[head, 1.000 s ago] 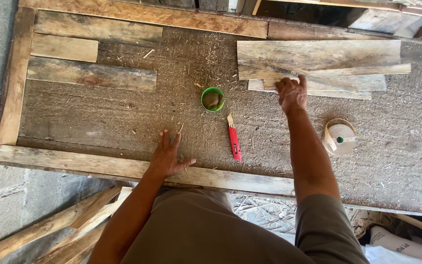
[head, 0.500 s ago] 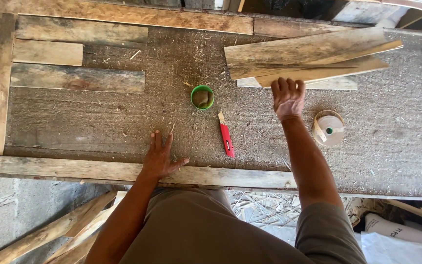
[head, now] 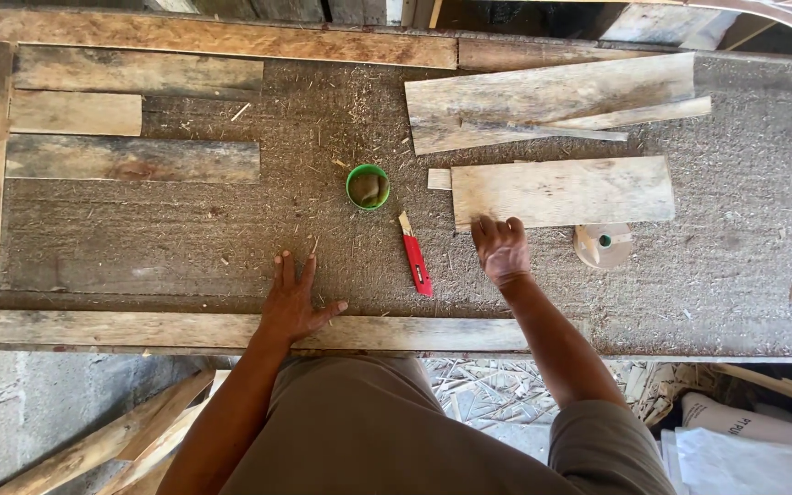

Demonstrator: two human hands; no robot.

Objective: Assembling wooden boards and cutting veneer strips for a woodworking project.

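Head view: the left hand (head: 293, 307) is laid flat, fingers spread, on the desk (head: 185, 238). The right hand's (head: 500, 247) fingers are curled against a board (head: 566, 190) edge, gripping nothing; a red knife (head: 416, 260) is located just left of them.

cup (head: 368, 186): bright green rim, brownish inside
knife (head: 415, 261): red body, pale tan tip
tape roll (head: 603, 245): beige, small green centre
plank (head: 562, 191): pale weathered grey-tan
bench top (head: 185, 238): dark grey-brown, speckled with pale sawdust
edge rail (head: 139, 328): light tan, streaked grain
trousers (head: 368, 440): olive-brown, plain
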